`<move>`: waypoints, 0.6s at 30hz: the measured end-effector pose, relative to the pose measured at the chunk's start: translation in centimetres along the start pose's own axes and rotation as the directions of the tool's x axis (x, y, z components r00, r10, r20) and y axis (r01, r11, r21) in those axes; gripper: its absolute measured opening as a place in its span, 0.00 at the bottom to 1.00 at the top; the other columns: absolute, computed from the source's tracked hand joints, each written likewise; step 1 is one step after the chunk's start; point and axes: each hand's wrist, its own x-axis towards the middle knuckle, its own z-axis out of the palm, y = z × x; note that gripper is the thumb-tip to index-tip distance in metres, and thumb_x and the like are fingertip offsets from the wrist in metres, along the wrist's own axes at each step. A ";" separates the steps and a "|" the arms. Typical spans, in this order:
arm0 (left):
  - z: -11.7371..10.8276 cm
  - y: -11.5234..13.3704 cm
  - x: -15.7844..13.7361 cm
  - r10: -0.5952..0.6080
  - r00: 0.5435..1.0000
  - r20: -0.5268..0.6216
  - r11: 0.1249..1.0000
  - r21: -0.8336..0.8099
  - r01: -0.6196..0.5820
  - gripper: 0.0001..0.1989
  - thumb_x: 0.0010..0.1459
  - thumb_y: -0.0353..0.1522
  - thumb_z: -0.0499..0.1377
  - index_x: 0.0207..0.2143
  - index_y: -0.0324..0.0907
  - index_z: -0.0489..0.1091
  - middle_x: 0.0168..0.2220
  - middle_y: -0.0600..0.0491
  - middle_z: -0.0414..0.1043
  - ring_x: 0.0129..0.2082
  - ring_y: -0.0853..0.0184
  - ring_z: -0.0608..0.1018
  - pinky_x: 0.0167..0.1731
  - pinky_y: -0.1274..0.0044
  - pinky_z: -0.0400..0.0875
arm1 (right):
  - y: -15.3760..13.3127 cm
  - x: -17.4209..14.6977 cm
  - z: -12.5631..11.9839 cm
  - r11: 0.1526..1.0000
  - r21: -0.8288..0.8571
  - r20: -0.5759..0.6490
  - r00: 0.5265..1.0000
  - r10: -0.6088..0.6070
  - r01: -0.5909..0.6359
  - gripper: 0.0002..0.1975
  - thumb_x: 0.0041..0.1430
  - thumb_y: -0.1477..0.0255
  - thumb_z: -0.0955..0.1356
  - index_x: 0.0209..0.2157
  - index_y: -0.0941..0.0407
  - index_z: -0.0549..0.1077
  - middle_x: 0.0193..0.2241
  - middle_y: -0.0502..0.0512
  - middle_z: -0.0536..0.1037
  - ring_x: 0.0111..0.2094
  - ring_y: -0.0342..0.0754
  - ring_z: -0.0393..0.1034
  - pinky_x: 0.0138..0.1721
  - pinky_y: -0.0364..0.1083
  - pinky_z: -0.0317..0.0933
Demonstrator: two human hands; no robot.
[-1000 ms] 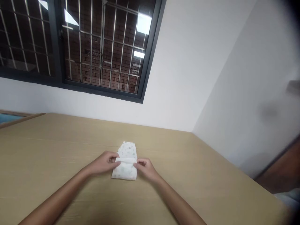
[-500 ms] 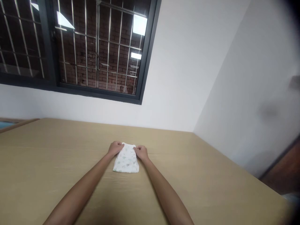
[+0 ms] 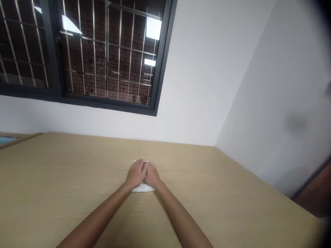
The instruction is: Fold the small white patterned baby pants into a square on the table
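A small folded white cloth with a faint print lies on the tan tabletop. Most of it is hidden under my hands; its near edge and a bit of its far edge show. My left hand rests flat on top of the cloth with its fingers stretched forward. My right hand lies against it on the cloth's right half, and the two hands touch at the thumbs. The right hand's fingers are partly hidden and slightly blurred.
A white wall with a dark-framed barred window rises behind the table. Another wall borders the table on the right. A wooden-edged thing with a blue inside stands at the far left.
Both hands have let go of the cloth's far side edges and come together on top of it, covering most of it. The view has barely shifted.
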 end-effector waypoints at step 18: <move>2.5 -1.9 -1.2 0.050 0.966 0.255 0.988 0.127 -0.085 0.34 0.74 0.45 0.34 0.73 0.36 0.48 0.76 0.43 0.44 0.76 0.59 0.48 0.72 0.61 0.46 | 1.7 -0.9 1.0 0.987 -0.147 0.389 0.921 0.000 0.062 0.34 0.71 0.65 0.59 0.74 0.56 0.47 0.75 0.60 0.45 0.76 0.61 0.36 0.73 0.65 0.36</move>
